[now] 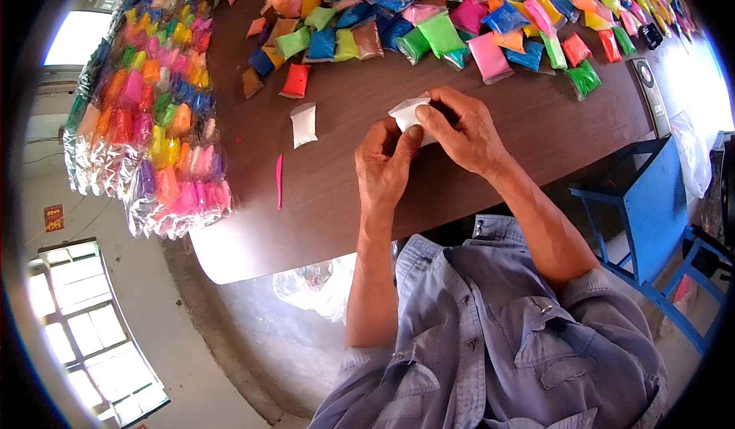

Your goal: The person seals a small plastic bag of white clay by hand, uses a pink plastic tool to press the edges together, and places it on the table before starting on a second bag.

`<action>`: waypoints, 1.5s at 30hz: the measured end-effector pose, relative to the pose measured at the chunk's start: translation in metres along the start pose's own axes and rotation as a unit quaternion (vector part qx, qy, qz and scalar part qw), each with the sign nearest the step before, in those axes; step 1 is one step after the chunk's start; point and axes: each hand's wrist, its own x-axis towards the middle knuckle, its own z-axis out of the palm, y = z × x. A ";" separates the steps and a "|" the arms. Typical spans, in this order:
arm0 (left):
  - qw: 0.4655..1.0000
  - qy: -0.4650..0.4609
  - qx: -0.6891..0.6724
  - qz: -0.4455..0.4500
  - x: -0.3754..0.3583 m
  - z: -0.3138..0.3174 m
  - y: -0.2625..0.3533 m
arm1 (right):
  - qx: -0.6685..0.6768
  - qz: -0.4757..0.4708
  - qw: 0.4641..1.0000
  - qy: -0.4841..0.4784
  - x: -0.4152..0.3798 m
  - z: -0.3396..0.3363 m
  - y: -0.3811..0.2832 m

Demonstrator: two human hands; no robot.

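Note:
Between my two hands is a small white packet (pixel 408 113), held just above the brown table near its front edge. My left hand (pixel 387 157) pinches its lower left side with thumb and fingers. On the upper right, my right hand (pixel 463 130) grips the packet, thumb pressed on its face. To the left lies another white packet (pixel 304 123), flat on the table. A thin pink stick-like tool (pixel 279 182) rests farther left. Beyond the hands sits a red packet (pixel 295 81), at the near edge of a pile of coloured packets (pixel 444 32).
Clear bags filled with colourful packets (pixel 164 123) cover the table's left end. A flat device, perhaps a scale (pixel 649 84), lies at the right edge of the brown table (pixel 253 230). A blue stool (pixel 651 207) stands at right. A clear plastic bag (pixel 318 285) is below the table.

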 end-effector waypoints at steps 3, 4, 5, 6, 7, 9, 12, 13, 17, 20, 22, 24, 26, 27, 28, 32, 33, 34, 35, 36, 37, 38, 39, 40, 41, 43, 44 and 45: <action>0.998 0.011 -0.059 0.019 -0.001 0.005 -0.001 | 0.026 -0.013 1.000 0.001 0.000 0.001 0.005; 0.998 0.011 -0.058 0.019 0.000 0.004 -0.001 | 0.027 -0.013 1.000 0.001 0.000 0.000 0.005; 0.996 0.004 -0.082 0.023 0.002 0.002 -0.002 | 0.013 -0.008 1.000 -0.011 0.000 -0.002 0.004; 0.994 -0.003 -0.105 0.027 0.003 0.001 -0.004 | 0.000 -0.004 1.000 -0.022 -0.001 -0.002 0.003; 0.994 -0.003 -0.105 0.027 0.004 0.000 -0.007 | 0.000 -0.004 1.000 -0.022 0.000 -0.002 0.003; 0.997 0.004 -0.073 0.035 0.005 -0.001 -0.011 | 0.003 -0.027 1.000 -0.012 0.000 -0.001 0.002; 0.999 0.002 -0.053 0.003 0.002 -0.004 -0.007 | 0.003 -0.010 1.000 -0.014 0.000 0.000 -0.002; 0.999 0.003 -0.054 0.003 0.002 -0.004 -0.009 | 0.003 -0.010 1.000 -0.015 0.000 0.001 -0.002; 0.997 0.003 -0.081 0.008 0.000 -0.002 -0.005 | 0.019 0.007 1.000 -0.015 -0.001 0.001 -0.003; 0.995 0.009 -0.100 0.013 0.001 0.001 -0.007 | 0.004 -0.005 1.000 -0.025 0.000 -0.002 -0.002; 0.994 0.017 -0.110 0.018 0.002 0.001 -0.012 | -0.009 -0.014 0.999 -0.036 0.000 -0.002 -0.002; 0.992 0.016 -0.118 0.032 0.002 0.000 -0.016 | -0.022 -0.042 0.999 -0.019 0.000 0.000 -0.002; 0.993 0.019 -0.115 0.030 0.003 -0.001 -0.018 | -0.020 -0.031 0.999 -0.026 -0.001 0.000 -0.002; 0.993 0.020 -0.112 0.027 0.003 -0.001 -0.017 | -0.018 -0.019 0.999 -0.034 -0.001 0.000 -0.003; 0.993 0.021 -0.112 0.027 0.002 -0.002 -0.016 | -0.019 -0.019 0.999 -0.034 0.000 0.000 -0.002; 0.993 0.018 -0.118 0.017 0.000 -0.002 -0.011 | -0.008 -0.023 0.999 -0.023 -0.001 0.000 0.001; 0.991 0.021 -0.130 0.008 0.000 -0.002 -0.010 | -0.002 -0.014 1.000 -0.023 -0.001 0.000 0.001; 0.991 0.022 -0.130 0.008 0.000 -0.002 -0.009 | -0.002 -0.015 1.000 -0.023 -0.002 -0.001 0.001; 0.992 0.020 -0.128 0.009 0.000 -0.002 -0.008 | -0.018 -0.015 0.999 -0.035 -0.001 -0.002 0.002; 0.992 0.018 -0.125 0.010 -0.001 -0.003 -0.007 | -0.034 -0.015 0.998 -0.046 -0.002 -0.003 0.001; 0.992 0.018 -0.125 0.012 0.000 -0.003 -0.008 | -0.034 -0.018 0.998 -0.046 -0.002 -0.004 0.001; 0.990 0.014 -0.137 0.013 0.002 -0.004 -0.012 | -0.031 -0.017 0.998 -0.047 -0.002 -0.003 0.000; 0.989 0.010 -0.148 0.015 0.003 -0.005 -0.014 | -0.028 -0.016 0.998 -0.048 -0.002 -0.003 -0.001; 0.989 0.011 -0.148 0.018 0.004 -0.005 -0.015 | -0.027 -0.020 0.998 -0.049 -0.002 -0.003 -0.002; 0.986 0.012 -0.168 0.012 0.005 -0.004 -0.015 | -0.030 -0.017 0.998 -0.049 -0.001 -0.003 -0.002; 0.983 0.015 -0.185 0.011 0.003 -0.001 -0.010 | -0.031 -0.019 0.998 -0.050 -0.003 -0.001 -0.002; 0.988 0.060 -0.139 0.007 -0.001 0.003 -0.007 | -0.029 -0.011 0.999 -0.029 -0.005 0.001 -0.002; 0.990 0.108 -0.089 0.007 -0.003 0.000 -0.002 | -0.023 -0.007 1.000 -0.008 -0.005 0.005 -0.005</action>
